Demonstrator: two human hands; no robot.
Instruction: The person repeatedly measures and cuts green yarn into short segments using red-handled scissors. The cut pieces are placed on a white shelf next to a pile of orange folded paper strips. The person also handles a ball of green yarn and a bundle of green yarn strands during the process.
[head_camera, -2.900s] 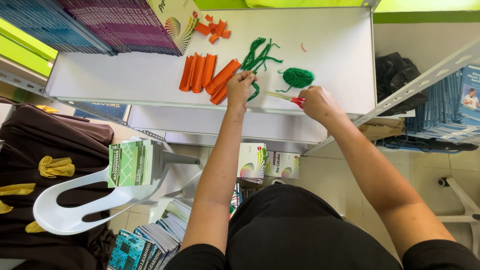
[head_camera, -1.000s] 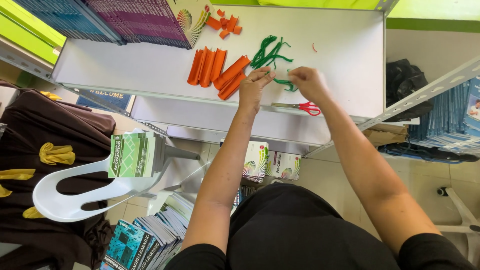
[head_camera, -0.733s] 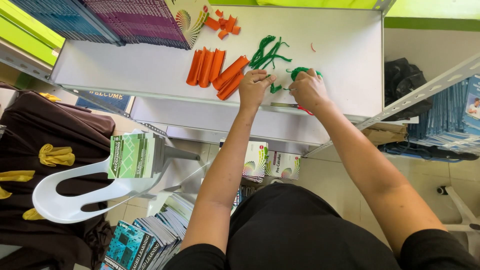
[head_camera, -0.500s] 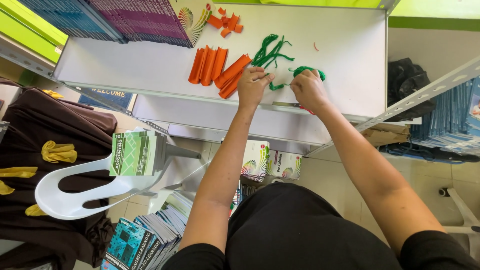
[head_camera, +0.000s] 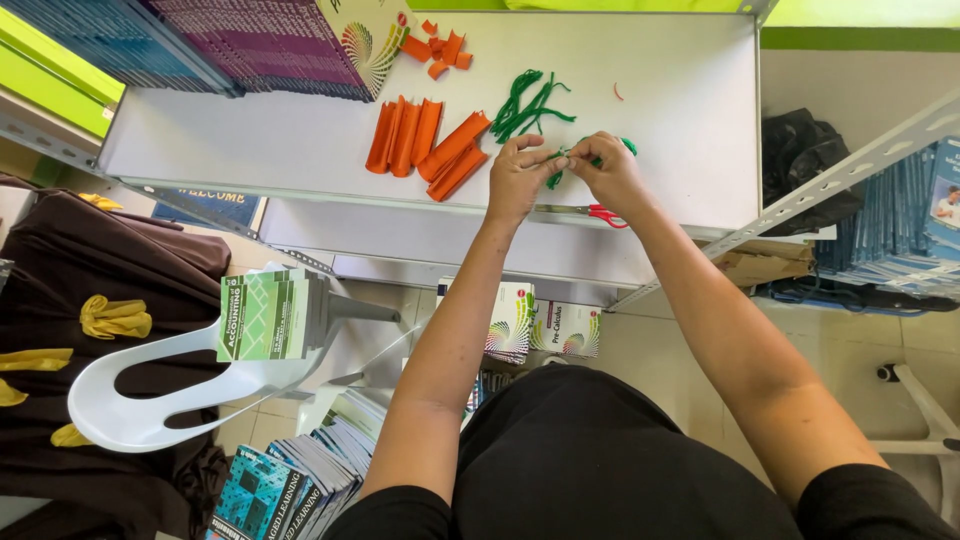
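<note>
We count five long orange paper strips, about five small orange scraps, and one pair of red-handled scissors.

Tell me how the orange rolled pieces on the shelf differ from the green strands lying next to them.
The orange rolled pieces are thick, stiff-looking tubes, while the green strands are thin and stringy. The orange pieces lie nearly straight, side by side in two groups; the green strands curl in a loose tangle. The orange pieces lie left of the left hand; the green strands lie just above it. Both rest untouched on the white shelf.
</note>
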